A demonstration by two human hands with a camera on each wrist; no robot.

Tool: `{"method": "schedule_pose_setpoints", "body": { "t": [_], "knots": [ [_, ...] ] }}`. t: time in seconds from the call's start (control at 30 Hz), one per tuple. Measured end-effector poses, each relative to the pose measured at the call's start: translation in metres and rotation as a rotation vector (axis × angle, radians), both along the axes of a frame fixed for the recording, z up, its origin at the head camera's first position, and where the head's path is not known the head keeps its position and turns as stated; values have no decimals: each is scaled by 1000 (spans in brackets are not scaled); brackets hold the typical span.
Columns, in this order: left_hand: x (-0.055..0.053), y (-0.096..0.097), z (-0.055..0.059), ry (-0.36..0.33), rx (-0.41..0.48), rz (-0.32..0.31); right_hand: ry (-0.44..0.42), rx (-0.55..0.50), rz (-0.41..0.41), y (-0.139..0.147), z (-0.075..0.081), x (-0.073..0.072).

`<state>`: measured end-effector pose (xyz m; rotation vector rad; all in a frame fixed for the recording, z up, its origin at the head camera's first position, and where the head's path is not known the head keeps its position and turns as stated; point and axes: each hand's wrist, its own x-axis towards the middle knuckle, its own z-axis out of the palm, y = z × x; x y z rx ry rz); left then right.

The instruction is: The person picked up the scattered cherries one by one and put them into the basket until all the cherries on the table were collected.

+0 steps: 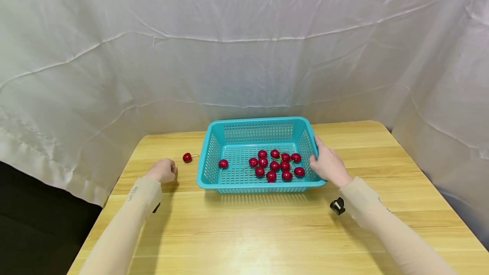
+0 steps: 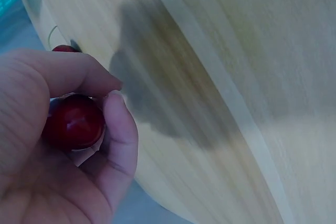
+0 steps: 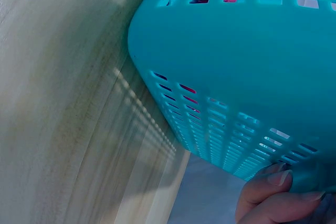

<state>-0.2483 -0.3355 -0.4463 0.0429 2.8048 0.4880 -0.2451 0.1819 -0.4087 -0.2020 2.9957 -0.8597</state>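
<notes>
My left hand (image 1: 163, 170) is over the left part of the table, its thumb and fingers curled round a red cherry (image 2: 76, 123) that shows only in the left wrist view. Just beyond that hand, another cherry (image 1: 187, 157) with a thin stem lies on the wood. A turquoise perforated basket (image 1: 261, 186) stands in the middle towards the back. Inside it, several cherries (image 1: 274, 166) cluster on the right, and a single cherry (image 1: 223, 164) sits near the left wall. At the basket's right end, my right hand (image 1: 330, 165) grips the rim; its fingers (image 3: 270, 182) also show in the right wrist view.
The light wooden table (image 1: 244, 232) has rounded back corners. Behind it and along its sides hangs a pale cloth curtain (image 1: 244, 67). A dark area (image 1: 34, 220) lies beyond the table's left edge.
</notes>
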Motion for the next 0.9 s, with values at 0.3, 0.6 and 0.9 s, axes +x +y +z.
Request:
{"method": "schedule_pose_setpoints", "body": {
  "t": [0.3,0.6,0.9],
  "knots": [
    [3,-3,8,41,14,-18,8,4,4,0,1,0],
    [-3,-5,18,86,41,-34,14,11,4,0,1,1],
    [-12,0,39,151,39,-65,11,14,1,-1,1,1]
  ]
}}
